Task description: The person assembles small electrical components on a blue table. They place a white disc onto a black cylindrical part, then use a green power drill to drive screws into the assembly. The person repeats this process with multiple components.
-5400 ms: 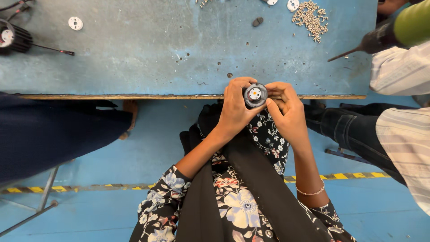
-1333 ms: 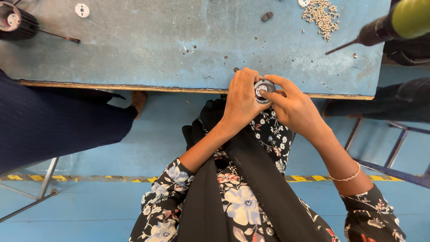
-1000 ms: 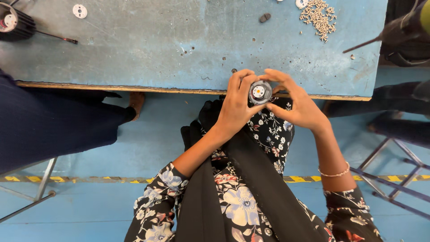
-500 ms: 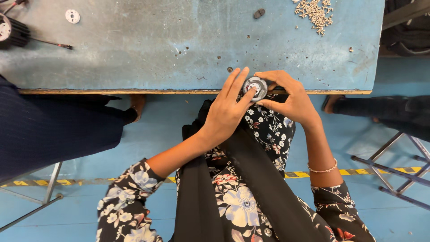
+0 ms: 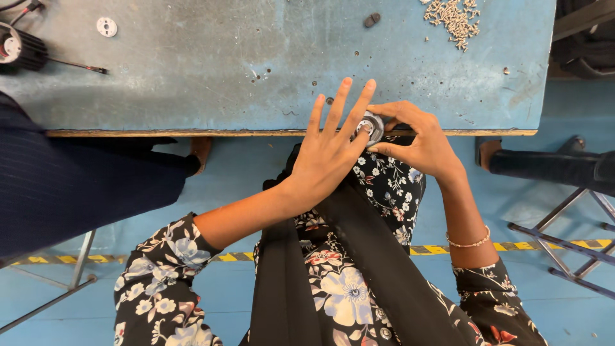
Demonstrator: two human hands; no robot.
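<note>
- Left hand (image 5: 330, 150) no longer wrapped around the small round metal part (image 5: 371, 125); fingers (image 5: 338, 107) now spread wide and raised over the table edge, only the thumb side near the part.
- Round part now pinched by the right hand (image 5: 416, 138) alone, at the front edge of the blue table (image 5: 192, 70), where both hands cupped it moments earlier.
- Green-and-black power tool, seen at upper right in earlier views, gone from view.
- Striped sleeve of a nearby person at right, visible several seconds ago, also out of view; a dark leg and shoe (image 5: 544, 163) now there.
</note>
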